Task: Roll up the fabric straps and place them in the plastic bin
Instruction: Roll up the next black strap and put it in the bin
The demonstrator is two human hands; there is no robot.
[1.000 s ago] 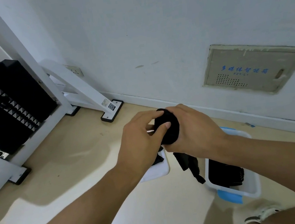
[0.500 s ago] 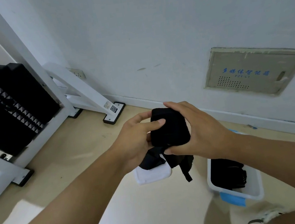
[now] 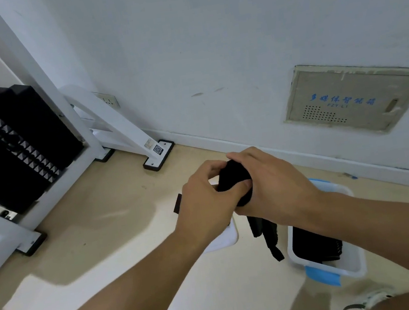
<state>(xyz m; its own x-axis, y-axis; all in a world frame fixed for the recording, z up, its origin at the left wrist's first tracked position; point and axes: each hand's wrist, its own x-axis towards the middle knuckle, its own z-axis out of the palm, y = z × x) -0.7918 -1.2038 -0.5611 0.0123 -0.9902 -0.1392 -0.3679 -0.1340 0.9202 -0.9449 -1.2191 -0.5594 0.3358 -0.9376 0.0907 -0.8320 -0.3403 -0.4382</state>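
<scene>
A black fabric strap is partly rolled into a thick bundle between both hands, held above the floor. My left hand pinches the roll from the left, thumb across its front. My right hand wraps around it from the right. The strap's loose tail hangs down below my right hand. On the floor to the right stands a white plastic bin with blue clips, holding several black straps. A second white bin lies under my left wrist, mostly hidden.
A white weight machine frame with a black weight stack stands at the left, its feet on the beige floor. A white wall with a beige access panel runs along the back. My sandalled feet show at the bottom edge.
The roll has turned between my hands and my fingers have closed tighter over it. The hanging tail swings further to the right, next to the bin.
</scene>
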